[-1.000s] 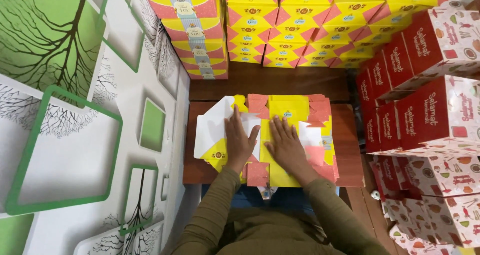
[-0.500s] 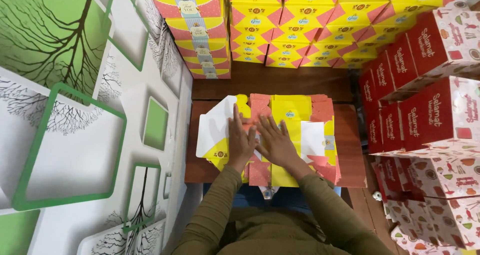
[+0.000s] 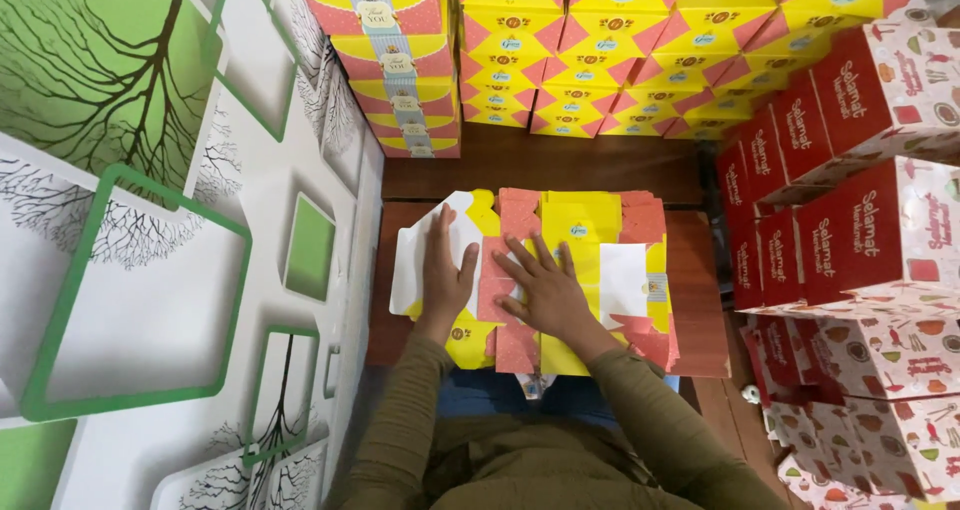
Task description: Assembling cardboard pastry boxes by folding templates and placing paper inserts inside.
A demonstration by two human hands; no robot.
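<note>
Head view: I have both hands, left hand (image 3: 445, 275) and right hand (image 3: 545, 288), flat, fingers spread, gripping nothing, on one unfolded carton (image 3: 590, 232) atop the table (image 3: 700, 310), hemmed between wall (image 3: 200, 270) and box stacks (image 3: 850, 210).

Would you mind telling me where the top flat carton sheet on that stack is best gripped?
Probably the white flap at the left edge, taken from the left: it overhangs the stack, beside the left hand, while the right hand presses the middle flat.
</note>
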